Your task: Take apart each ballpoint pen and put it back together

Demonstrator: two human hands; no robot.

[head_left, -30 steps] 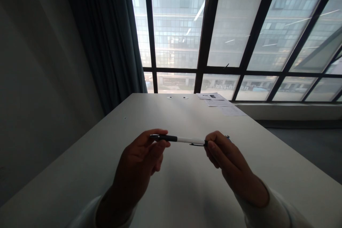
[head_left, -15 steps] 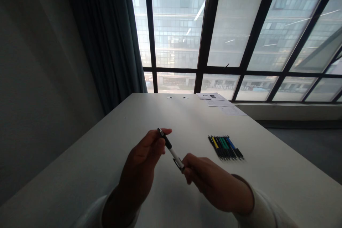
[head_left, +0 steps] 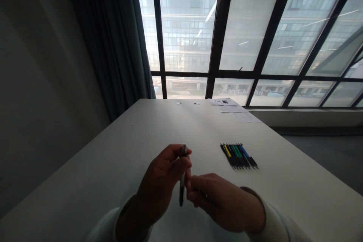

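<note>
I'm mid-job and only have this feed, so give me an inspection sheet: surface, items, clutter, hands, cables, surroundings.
Surface: white table.
Items: one held pen; a row of pens with black, yellow, green and blue parts lies to the right.
Clutter: papers at the far right edge; two small white discs at the far end.
Hands: left hand grips the held pen between thumb and fingers; right hand has its fingertips close beside it, contact unclear.
Cables: nothing seen.
Surroundings: dark curtain at left, windows ahead.

Left hand (head_left: 161, 183) is raised, thumb (head_left: 179, 167) and forefinger (head_left: 171, 150) pinched; right hand (head_left: 222, 201) is held slightly lower, fingers (head_left: 197, 189) curled.
</note>
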